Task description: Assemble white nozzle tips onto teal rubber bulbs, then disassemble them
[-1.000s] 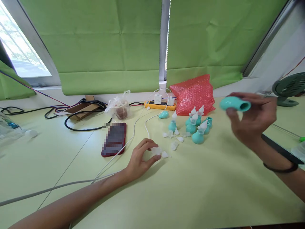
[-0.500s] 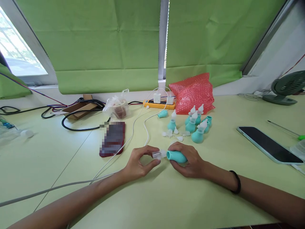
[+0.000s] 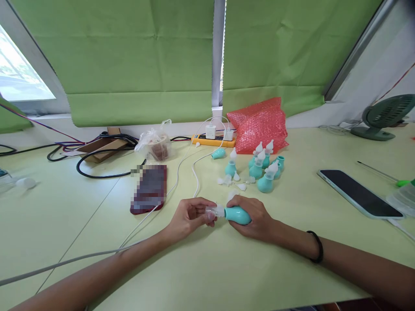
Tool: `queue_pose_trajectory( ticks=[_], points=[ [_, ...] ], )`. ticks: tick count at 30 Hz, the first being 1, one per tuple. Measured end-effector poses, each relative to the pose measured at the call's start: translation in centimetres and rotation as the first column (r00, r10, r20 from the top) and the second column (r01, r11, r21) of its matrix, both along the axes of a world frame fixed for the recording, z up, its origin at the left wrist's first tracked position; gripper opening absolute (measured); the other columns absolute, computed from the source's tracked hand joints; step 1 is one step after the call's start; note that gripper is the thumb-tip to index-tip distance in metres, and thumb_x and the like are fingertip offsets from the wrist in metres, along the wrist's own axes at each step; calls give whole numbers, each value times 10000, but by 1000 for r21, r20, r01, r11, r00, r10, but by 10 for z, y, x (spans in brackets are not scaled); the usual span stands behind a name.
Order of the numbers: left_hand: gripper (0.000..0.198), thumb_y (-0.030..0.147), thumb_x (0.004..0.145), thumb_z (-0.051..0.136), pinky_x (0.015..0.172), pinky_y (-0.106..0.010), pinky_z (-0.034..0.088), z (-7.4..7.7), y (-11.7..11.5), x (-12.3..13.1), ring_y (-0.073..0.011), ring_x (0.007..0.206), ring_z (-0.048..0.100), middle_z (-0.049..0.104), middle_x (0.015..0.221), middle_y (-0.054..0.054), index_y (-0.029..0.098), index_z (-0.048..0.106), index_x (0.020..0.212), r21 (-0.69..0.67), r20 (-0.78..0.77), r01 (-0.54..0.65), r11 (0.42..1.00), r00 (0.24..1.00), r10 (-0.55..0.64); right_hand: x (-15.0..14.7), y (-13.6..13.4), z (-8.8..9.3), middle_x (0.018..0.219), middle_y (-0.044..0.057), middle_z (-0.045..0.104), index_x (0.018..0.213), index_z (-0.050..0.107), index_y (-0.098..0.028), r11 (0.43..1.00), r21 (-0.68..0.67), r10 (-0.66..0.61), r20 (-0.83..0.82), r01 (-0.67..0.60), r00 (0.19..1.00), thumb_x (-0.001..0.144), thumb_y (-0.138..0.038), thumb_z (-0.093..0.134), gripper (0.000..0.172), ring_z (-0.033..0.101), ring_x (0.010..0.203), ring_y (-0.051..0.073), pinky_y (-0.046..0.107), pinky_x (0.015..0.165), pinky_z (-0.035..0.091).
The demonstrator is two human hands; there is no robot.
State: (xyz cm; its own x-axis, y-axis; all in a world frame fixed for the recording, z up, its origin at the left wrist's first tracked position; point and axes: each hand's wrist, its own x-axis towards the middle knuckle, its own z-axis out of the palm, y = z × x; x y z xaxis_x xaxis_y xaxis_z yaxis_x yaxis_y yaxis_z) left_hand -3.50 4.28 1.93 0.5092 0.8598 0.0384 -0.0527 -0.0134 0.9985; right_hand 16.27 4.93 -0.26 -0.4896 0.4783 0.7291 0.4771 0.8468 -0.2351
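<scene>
My right hand (image 3: 256, 221) is wrapped round a teal squeeze bulb (image 3: 238, 215), lying on its side with its mouth facing left. Between the fingertips of my left hand (image 3: 188, 219) is a clear plastic connector (image 3: 218, 211), its near end at the bulb's mouth. Whether it sits inside the mouth I cannot tell. Just beyond my right fingers a whitish piece (image 3: 233, 194) shows in part. Behind it are loose white tips (image 3: 241, 187) and clear pieces (image 3: 227, 180). Several teal bulbs with white tips (image 3: 265, 183) stand upright beyond these.
A single teal bulb (image 3: 218, 153) lies near the orange power strip (image 3: 214, 141). A red bubble-wrap bag (image 3: 261, 127) rests against the wall. A dark red phone (image 3: 149, 190) and white cable (image 3: 177, 183) lie left; another phone (image 3: 359, 194) and a screwdriver (image 3: 379, 172) lie right.
The clear connector and the bulb's mouth have come together; a small gap showed between them before. My left fingers have closed in more around the connector. The view has shifted slightly.
</scene>
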Motion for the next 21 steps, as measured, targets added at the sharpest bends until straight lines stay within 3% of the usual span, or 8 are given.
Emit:
queue_pose_trajectory(
  ticks=[11, 16, 21],
  points=[
    [271, 250, 664, 645, 604, -273, 473, 0, -2, 3, -133, 584, 582, 626, 669, -59, 90, 564, 867, -52, -1, 18, 998, 1000, -18, 0, -1, -2, 669, 12, 526, 857, 438, -175, 999, 38, -5, 0, 5, 1000, 674, -124, 481, 195, 511, 583, 113, 200, 487, 377],
    [262, 239, 672, 622, 662, -273, 487, 0, -8, 5, -154, 683, 587, 635, 750, -71, 101, 596, 892, 234, -183, -43, 971, 979, 87, 0, -3, 0, 649, -5, 540, 795, 439, -188, 993, -119, -16, -10, 14, 1000, 626, -120, 492, 191, 510, 554, 106, 197, 492, 376],
    [234, 240, 709, 580, 642, -253, 494, 0, -12, 4, -167, 714, 600, 649, 787, -81, 113, 603, 905, 547, -316, -9, 837, 924, 216, -3, -7, 8, 591, -37, 501, 708, 422, -194, 931, -364, 4, -75, -31, 997, 565, -113, 506, 185, 454, 506, 85, 185, 477, 347]
  ],
)
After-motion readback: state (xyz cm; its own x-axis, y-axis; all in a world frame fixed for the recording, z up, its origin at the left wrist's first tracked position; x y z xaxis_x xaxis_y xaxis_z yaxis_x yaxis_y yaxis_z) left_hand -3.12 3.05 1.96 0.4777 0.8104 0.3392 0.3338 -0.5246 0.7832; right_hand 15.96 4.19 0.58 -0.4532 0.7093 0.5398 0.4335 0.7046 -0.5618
